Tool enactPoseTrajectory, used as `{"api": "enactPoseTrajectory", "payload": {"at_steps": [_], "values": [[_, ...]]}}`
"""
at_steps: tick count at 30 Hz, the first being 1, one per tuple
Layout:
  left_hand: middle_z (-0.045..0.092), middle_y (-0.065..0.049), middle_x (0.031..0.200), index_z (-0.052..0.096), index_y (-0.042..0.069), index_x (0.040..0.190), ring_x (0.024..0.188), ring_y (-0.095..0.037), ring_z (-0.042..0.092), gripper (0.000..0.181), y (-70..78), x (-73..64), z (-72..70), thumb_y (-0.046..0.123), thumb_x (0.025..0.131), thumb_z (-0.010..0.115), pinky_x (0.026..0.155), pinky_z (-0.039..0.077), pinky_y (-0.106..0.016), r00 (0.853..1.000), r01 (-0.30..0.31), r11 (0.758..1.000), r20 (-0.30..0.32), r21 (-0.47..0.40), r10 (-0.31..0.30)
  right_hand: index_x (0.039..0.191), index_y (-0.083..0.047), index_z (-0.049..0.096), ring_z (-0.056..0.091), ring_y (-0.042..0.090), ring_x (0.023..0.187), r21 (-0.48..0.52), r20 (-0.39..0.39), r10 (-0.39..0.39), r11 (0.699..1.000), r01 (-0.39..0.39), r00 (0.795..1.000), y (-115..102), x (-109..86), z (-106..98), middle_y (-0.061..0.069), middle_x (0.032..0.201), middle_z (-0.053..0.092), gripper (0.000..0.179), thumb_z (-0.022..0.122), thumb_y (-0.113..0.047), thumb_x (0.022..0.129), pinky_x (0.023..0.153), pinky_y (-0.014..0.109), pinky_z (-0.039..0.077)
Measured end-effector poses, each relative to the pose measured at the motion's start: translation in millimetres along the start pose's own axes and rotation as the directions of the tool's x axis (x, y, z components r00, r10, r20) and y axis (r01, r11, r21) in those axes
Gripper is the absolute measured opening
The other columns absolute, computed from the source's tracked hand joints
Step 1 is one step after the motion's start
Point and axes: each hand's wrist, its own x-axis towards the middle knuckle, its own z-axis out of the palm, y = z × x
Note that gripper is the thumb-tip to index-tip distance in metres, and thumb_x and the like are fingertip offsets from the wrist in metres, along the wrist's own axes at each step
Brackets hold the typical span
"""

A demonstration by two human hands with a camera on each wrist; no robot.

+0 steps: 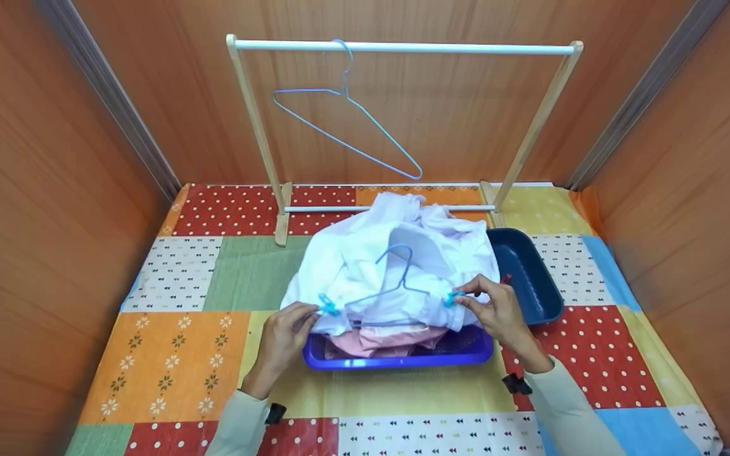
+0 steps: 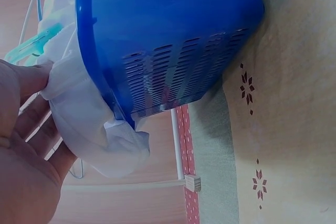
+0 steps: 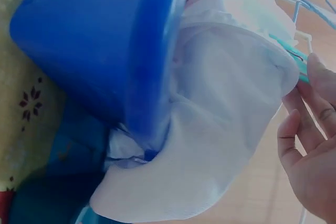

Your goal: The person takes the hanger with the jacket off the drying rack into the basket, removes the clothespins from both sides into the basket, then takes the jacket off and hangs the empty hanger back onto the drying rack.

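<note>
A white garment (image 1: 352,253) lies heaped over a blue-purple basket (image 1: 397,363), with a blue wire hanger (image 1: 405,273) on top of it. Turquoise clothespins sit at both ends of the hanger, one on the left (image 1: 327,305) and one on the right (image 1: 451,298). My left hand (image 1: 284,334) pinches the garment's edge beside the left clothespin. Between thumb and fingers, my right hand (image 1: 498,311) holds the right clothespin, which is on the cloth. Folds hide part of the hanger's lower bar.
Pink cloth (image 1: 371,342) lies inside the basket. A dark blue tub (image 1: 545,288) stands to its right. Behind is a rack with a white rail (image 1: 466,48), from which another blue hanger (image 1: 371,120) hangs. Wooden panels (image 1: 54,190) enclose the patchwork cloth.
</note>
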Motion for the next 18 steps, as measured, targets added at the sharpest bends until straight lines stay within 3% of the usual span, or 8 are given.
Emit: {"api": "enactPoseTrajectory", "payload": {"at_steps": [5,9,14,18], "values": [[0.075,-0.002,0.09,0.076,0.007,0.096,0.084,-0.016,0.072,0.014,1.5,0.9,-1.3,0.002,0.083,0.075,0.074,0.059,-0.035,0.999,0.028,1.0,0.023,-0.005,-0.027,0.081,0.003,0.066,0.065,0.012,0.07,0.012,-0.088,-0.035,0.999,0.036,0.995,-14,3.5,-6,0.016,0.079,0.074,0.02,0.077,0.015,0.07,0.065,0.015,0.049],[0.075,-0.002,0.09,0.076,0.007,0.097,0.085,-0.016,0.072,0.015,2.1,1.5,-1.7,0.002,0.083,0.075,0.075,0.06,-0.035,0.999,0.038,0.999,0.031,0.0,-0.038,0.087,0.009,0.063,0.059,0.009,0.067,0.02,-0.155,-0.014,1.0,0.017,0.988,-20,5.1,-14,0.02,0.082,0.072,0.023,0.077,0.017,0.07,0.064,0.012,0.045],[0.075,-0.002,0.09,0.076,0.007,0.097,0.085,-0.017,0.073,0.015,3.0,0.4,-1.5,0.002,0.083,0.076,0.076,0.06,-0.035,0.999,0.042,0.999,0.032,0.005,-0.042,0.097,0.014,0.06,0.06,0.006,0.07,0.029,-0.202,0.078,0.997,-0.073,0.976,-20,4.9,-24,0.024,0.087,0.068,0.028,0.076,0.014,0.074,0.065,0.014,0.05],[0.075,-0.002,0.09,0.076,0.007,0.097,0.085,-0.016,0.073,0.015,3.4,0.3,-2.2,0.002,0.083,0.076,0.076,0.06,-0.034,0.999,0.041,0.999,0.03,0.005,-0.041,0.107,0.013,0.062,0.063,0.003,0.079,0.038,-0.256,0.152,0.988,-0.148,0.955,-13,5.9,-32,0.025,0.093,0.067,0.031,0.074,0.01,0.079,0.071,0.014,0.053]]}}
